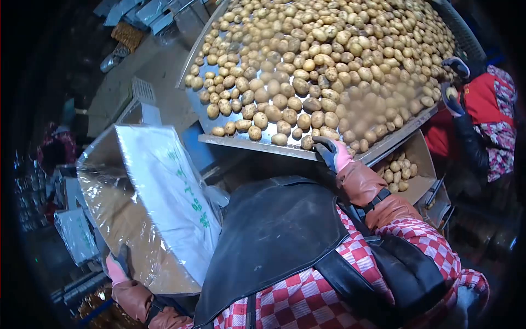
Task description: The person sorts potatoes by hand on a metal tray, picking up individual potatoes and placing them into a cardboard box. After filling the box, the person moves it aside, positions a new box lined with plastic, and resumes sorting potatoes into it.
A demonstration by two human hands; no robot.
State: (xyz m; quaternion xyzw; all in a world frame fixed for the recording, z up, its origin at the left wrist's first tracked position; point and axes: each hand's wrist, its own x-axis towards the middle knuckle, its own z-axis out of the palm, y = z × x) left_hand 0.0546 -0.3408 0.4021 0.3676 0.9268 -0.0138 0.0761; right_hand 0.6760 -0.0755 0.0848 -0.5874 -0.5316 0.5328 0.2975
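Note:
My left hand (118, 265), in a pink and dark grey glove, grips the near left edge of a cardboard box (104, 197). Clear plastic lines the box, and a white sheet with green handwriting (178, 203) lies along its right side. My right hand (333, 154), gloved alike, rests at the metal rim (257, 145) of a large sorting table. Its fingers are stretched toward the left, with the tips beside a potato (308, 142) and nothing held in them. Potatoes (329, 60) cover most of the tabletop in a thick layer.
Below the table's right edge stands a carton with several potatoes (399, 172). A person in a red apron (482, 101) works at the right side, gloved hands over the table edge. Another person (57, 145) is at far left, near stacked plastic-wrapped cartons (76, 236).

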